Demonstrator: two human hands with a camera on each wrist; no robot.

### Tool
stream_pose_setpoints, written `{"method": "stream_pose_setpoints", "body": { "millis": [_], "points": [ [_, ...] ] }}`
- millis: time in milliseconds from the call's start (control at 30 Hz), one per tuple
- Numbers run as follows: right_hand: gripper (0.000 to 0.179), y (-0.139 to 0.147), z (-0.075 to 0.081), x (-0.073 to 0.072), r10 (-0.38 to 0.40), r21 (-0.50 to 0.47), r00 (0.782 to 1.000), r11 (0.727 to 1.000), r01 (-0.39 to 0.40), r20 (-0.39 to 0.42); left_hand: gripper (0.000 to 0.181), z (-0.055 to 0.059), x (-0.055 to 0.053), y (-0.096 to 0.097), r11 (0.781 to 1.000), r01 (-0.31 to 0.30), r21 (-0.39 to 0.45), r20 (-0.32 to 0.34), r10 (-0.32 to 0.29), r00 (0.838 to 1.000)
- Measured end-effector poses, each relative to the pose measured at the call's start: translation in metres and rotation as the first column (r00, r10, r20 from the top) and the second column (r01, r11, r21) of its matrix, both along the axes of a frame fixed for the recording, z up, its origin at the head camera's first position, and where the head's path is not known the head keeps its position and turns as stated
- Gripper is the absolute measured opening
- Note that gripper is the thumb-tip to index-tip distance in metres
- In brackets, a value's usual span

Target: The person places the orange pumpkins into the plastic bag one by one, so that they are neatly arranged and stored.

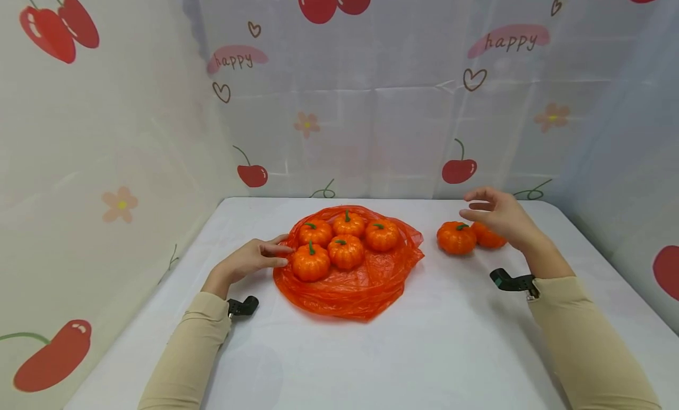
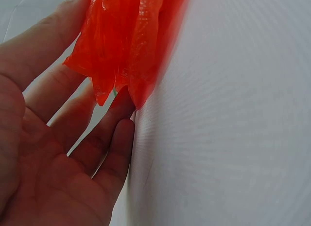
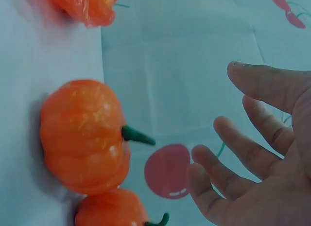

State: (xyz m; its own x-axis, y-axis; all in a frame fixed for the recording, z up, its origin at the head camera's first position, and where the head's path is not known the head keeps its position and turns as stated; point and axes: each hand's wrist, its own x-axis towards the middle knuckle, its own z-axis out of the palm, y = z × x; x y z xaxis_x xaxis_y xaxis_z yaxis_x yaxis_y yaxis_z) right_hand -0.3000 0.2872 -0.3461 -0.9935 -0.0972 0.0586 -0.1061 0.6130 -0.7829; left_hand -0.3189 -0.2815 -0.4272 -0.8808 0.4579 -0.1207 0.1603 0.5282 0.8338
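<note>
My left hand (image 1: 249,260) is at the left rim of a thin orange-red plastic bag (image 1: 345,298), its fingers fairly straight. In the left wrist view, the crumpled bag edge (image 2: 121,51) hangs against those fingers (image 2: 97,138). Several small orange pumpkins (image 1: 346,252) with green stems sit together on the bag. Over on the right, my right hand (image 1: 501,215) hovers with loosely bent fingers and nothing in them. Below it two more pumpkins stand side by side, a nearer-left one (image 1: 456,238) and a second (image 1: 488,236) partly hidden by the hand.
The white table (image 1: 339,363) runs back to a printed curtain (image 1: 403,115) with cherries, hearts and flowers. More of that sheet (image 1: 90,233) closes off the left side, and another panel rises on the right. Each wrist carries a small black camera mount (image 1: 511,280).
</note>
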Motion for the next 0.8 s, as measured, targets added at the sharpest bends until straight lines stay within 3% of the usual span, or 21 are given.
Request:
{"method": "stream_pose_setpoints", "body": {
  "millis": [400,800],
  "points": [
    [0.078,0.034,-0.014,-0.011,-0.118,-0.009,0.993,0.993,0.119,0.026,0.048,0.000,-0.002,0.000,1.000,-0.007,0.007,0.008,0.007,1.000],
    [0.076,0.057,-0.048,-0.021,-0.142,-0.051,0.988,0.988,0.145,0.064,0.050,-0.001,-0.002,0.000,1.000,-0.001,0.014,0.014,0.001,1.000]
  ]
}}
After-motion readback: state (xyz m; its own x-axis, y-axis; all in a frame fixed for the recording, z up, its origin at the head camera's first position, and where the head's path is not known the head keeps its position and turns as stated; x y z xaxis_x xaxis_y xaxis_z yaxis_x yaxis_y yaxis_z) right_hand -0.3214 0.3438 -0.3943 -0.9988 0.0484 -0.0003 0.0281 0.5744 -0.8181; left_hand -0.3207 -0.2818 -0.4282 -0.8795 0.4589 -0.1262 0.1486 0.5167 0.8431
